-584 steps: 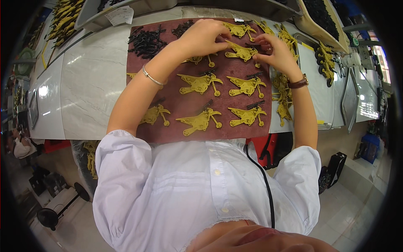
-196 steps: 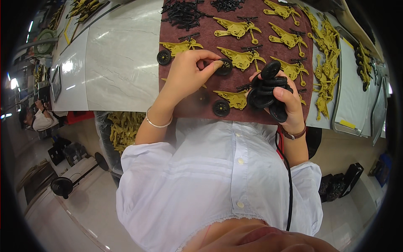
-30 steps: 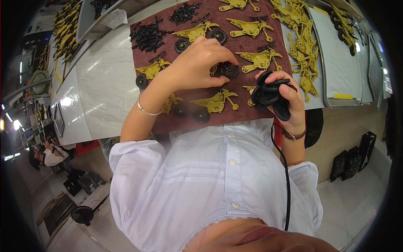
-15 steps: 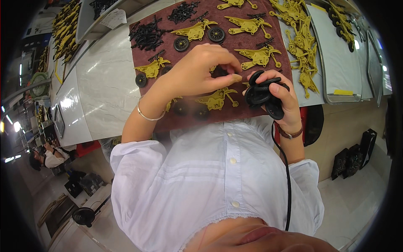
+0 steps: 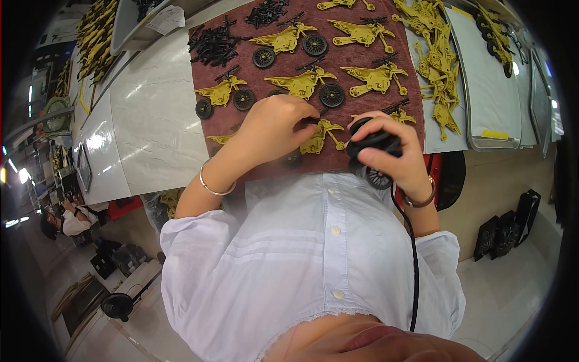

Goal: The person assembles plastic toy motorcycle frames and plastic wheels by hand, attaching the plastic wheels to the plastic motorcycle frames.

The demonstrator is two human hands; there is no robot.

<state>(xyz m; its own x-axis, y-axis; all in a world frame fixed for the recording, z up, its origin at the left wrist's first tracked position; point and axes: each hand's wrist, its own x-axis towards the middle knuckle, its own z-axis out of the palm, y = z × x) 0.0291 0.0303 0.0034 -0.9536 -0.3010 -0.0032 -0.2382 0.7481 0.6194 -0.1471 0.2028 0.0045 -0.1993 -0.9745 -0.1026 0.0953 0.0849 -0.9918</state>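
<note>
A bunch of black toy wheels (image 5: 375,145) is in my right hand (image 5: 401,148); a spoked one shows at its lower side. The fingers and thumb curl round the bunch, over the near right part of the brown cloth. My left hand (image 5: 274,127) is closed in a pinch over a yellow toy motorcycle body (image 5: 322,139) in the near row. Something dark shows between its fingertips, too small to name. Behind this hand lies a yellow motorcycle body (image 5: 304,82) with a spoked wheel (image 5: 332,95) at its front.
More yellow bodies stand in rows on the brown cloth (image 5: 241,18), some with wheels. Piles of small black parts (image 5: 214,45) lie at the far left. Loose yellow parts (image 5: 439,60) heap right of the cloth, beside a tray (image 5: 491,108). A black cable (image 5: 413,259) hangs down my front.
My left hand has moved toward me and slightly left, down to the near-row body, uncovering the body behind. My right hand has come lower with the wheels, turning so a spoked face shows.
</note>
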